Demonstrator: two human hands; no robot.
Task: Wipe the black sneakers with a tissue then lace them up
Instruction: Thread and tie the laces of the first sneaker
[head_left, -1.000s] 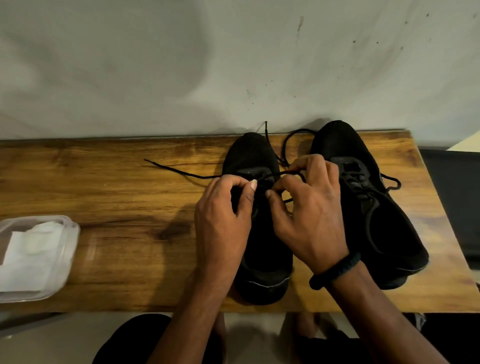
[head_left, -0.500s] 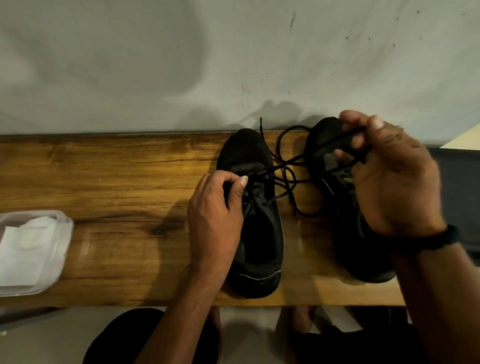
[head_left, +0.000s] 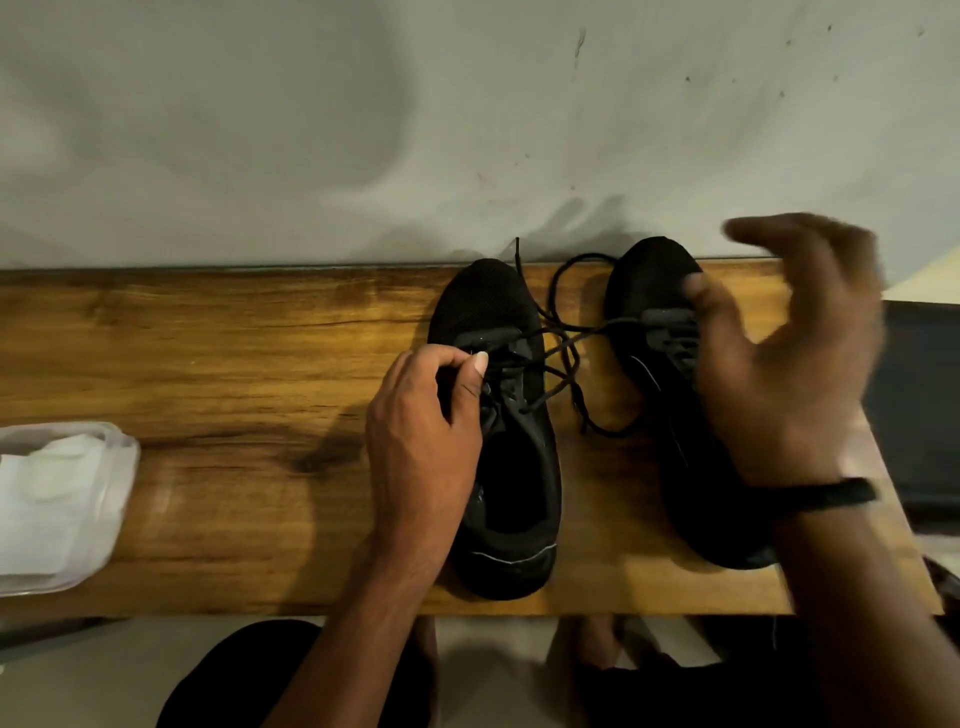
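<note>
Two black sneakers stand side by side on a wooden bench (head_left: 234, 364), toes toward the wall. My left hand (head_left: 421, 447) rests on the left sneaker (head_left: 483, 306) and pinches its lace by the upper eyelets with thumb and fingers. The black lace (head_left: 576, 384) runs loose from there, loops over the bench between the shoes and reaches across toward the right sneaker (head_left: 649, 280). My right hand (head_left: 789, 374), blurred by motion, hovers over the right sneaker with fingers spread and thumb apart, gripping nothing I can see. It hides much of that shoe's laced part.
A clear plastic box (head_left: 122, 457) with white tissues (head_left: 47, 493) sits at the bench's left end. The grey wall runs close behind the shoes. A dark object (head_left: 919, 389) lies past the bench's right end. My knees show below the front edge.
My right hand pulled the lace out to the right, then opened its fingers and let it go; the lace now lies slack. My left hand kept its pinch on the left sneaker.
</note>
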